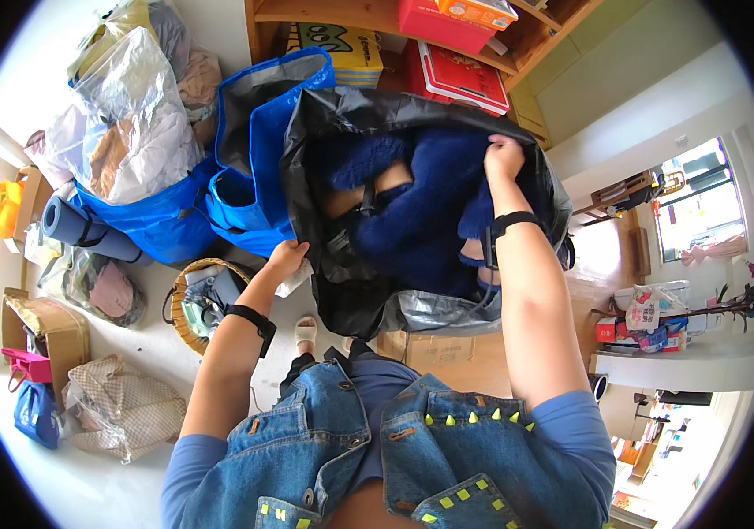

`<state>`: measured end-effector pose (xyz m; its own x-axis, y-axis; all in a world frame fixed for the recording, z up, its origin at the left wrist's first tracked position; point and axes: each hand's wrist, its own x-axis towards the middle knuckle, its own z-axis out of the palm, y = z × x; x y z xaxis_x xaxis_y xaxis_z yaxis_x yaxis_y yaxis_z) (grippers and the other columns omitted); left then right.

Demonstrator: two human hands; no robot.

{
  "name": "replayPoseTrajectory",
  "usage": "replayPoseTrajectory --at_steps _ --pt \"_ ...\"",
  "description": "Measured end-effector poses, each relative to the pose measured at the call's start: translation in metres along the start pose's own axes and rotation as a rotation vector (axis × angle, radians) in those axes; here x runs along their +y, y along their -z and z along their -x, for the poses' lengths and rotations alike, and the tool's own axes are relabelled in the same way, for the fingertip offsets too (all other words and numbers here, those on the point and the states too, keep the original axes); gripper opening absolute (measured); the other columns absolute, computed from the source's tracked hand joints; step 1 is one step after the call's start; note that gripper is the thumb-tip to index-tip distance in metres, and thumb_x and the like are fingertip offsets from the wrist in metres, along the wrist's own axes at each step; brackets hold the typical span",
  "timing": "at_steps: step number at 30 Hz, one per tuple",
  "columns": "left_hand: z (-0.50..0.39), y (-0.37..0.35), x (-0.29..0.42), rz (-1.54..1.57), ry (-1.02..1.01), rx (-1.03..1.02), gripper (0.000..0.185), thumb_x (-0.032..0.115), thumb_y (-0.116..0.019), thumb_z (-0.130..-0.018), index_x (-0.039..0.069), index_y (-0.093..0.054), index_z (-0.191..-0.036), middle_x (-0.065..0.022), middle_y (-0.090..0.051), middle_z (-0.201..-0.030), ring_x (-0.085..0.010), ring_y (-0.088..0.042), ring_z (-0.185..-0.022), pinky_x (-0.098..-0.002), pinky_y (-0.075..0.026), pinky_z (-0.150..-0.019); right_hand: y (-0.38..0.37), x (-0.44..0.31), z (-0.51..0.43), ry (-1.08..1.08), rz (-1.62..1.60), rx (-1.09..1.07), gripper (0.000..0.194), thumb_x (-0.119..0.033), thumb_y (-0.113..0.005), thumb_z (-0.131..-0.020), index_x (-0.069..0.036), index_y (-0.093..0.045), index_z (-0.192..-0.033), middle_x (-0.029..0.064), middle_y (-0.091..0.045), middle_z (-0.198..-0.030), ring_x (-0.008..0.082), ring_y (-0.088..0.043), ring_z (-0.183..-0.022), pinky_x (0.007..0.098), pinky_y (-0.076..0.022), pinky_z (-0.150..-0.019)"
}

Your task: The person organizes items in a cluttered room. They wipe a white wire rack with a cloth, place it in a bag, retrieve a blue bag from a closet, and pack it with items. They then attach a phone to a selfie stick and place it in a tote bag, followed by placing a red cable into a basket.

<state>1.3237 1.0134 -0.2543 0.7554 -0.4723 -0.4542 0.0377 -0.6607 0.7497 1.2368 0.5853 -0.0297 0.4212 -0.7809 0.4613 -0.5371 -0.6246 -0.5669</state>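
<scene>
A large black plastic bag [344,291] stands wide open before me, its inner side partly silvery. Inside lies a dark blue fluffy textile [410,205] with tan parts showing between its folds. My left hand [290,258] pinches the bag's near left edge, beside a small whitish piece of plastic. My right hand [504,157] is closed at the far right part of the opening, against the blue textile and close to the rim; whether it grips cloth or rim is not plain. Both wrists wear black straps.
Blue tote bags [251,132] stand left of the black bag, one heaped with bagged clothes [145,139]. A wicker basket [182,297], a rolled mat [96,231] and a checkered bag [119,403] are on the left. A wooden shelf [350,14] with boxes is ahead; a cardboard box [440,350] sits below.
</scene>
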Motion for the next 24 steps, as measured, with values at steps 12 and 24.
replayPoseTrajectory --at_steps 12,24 --pt "-0.024 -0.002 -0.002 0.436 0.094 -0.106 0.03 0.028 -0.058 -0.09 -0.001 -0.063 -0.086 -0.0062 -0.061 -0.073 -0.0171 -0.055 -0.064 -0.0329 -0.044 -0.061 0.065 0.037 0.156 0.292 0.106 -0.687 0.043 -0.017 -0.062 -0.079 -0.009 -0.055 -0.121 0.0149 -0.056 -0.12 0.0342 -0.052 -0.111 0.0384 -0.0428 -0.094" --pt "-0.019 0.018 0.013 0.238 0.053 -0.097 0.031 0.029 -0.06 -0.089 0.004 -0.055 -0.071 -0.0018 -0.051 -0.061 -0.0138 -0.046 -0.054 -0.0332 -0.038 -0.051 0.207 0.106 0.092 0.484 1.035 0.039 0.028 -0.017 -0.055 -0.083 -0.018 -0.056 -0.111 0.0042 -0.05 -0.113 0.0187 -0.042 -0.113 0.0375 -0.0309 -0.096"
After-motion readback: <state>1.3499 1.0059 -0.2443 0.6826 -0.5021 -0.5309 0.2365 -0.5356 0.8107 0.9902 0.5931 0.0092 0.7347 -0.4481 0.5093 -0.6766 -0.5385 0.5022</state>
